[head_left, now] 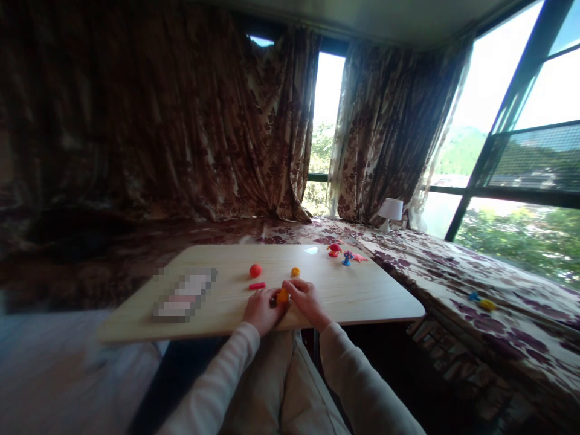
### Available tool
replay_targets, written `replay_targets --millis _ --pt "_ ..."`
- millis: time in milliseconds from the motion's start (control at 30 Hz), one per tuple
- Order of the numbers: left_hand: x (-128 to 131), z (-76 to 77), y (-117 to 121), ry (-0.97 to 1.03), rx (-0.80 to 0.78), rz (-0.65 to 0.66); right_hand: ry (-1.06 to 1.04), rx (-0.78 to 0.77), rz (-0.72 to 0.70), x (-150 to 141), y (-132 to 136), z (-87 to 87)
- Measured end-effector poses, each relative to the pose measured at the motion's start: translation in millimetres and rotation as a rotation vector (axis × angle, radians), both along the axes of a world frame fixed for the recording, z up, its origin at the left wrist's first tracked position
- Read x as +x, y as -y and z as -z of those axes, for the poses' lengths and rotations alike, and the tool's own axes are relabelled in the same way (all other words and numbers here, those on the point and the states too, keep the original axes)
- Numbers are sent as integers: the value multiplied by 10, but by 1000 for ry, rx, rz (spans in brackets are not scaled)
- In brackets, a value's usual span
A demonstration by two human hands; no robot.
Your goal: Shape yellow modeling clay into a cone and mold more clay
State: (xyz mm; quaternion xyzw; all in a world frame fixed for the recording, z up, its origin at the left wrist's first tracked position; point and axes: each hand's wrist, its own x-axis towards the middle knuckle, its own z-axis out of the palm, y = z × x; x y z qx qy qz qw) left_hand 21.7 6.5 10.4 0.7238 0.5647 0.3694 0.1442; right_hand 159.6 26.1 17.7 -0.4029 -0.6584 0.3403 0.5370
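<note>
Near the front edge of the pale wooden table, my left hand (263, 311) and my right hand (306, 299) meet around a small orange-yellow lump (283, 296), perhaps modelling clay. The left fingers curl against its left side, while the right fingers pinch at its top. Part of the lump is hidden by the fingers. A small yellow round piece (295, 272) lies just beyond my right hand. Beyond my left hand are a pinkish-red short stick (257, 286) and a red-orange ball (255, 270).
On the table's (362, 302) back right stand a red figure (334, 249) and a blue figure (347, 258), beside a pink star-like piece (359, 257). A blurred-out flat item (185, 296) lies left. Rightward, a blue-and-yellow object (483, 301) and a white lamp (391, 211) rest on floral cloth.
</note>
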Motion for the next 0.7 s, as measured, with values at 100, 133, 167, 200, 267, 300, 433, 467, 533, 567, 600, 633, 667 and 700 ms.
replay_targets --millis 100,133,167,200,267,300,433,467,533,567,600,633,667,700 --pt "-4 7 -1 1 7 0 -3 -26 -2 -17 8 -14" --pt "-5 8 -1 1 9 0 -4 -33 -3 -21 12 -19" --pt "-7 7 0 1 10 0 -5 -39 -6 -24 16 -23" --pt "-7 6 1 2 10 0 -6 -45 -9 -25 19 -27" --pt "-7 4 4 1 12 1 -4 -51 -13 -24 21 -31" --pt "-7 2 6 0 14 2 -3 -52 -14 -23 20 -30" --pt "-2 -5 14 -8 21 0 -3 -55 -17 -21 4 -13" --pt "-1 -9 16 -9 20 0 -5 -58 -21 -21 0 -8" --pt "0 -17 22 -11 19 -4 -6 -59 -27 -22 -6 1" --pt "1 -22 25 -12 19 -5 -6 -57 -28 -22 -8 4" --pt "1 -25 27 -13 18 -6 -5 -53 -26 -22 -10 7" --pt "1 -27 29 -14 18 -7 -4 -48 -22 -21 -12 10" --pt "2 -28 30 -13 18 -9 -4 -44 -18 -20 -14 14" --pt "4 -26 31 -11 17 -14 -6 -40 -12 -20 -16 18"
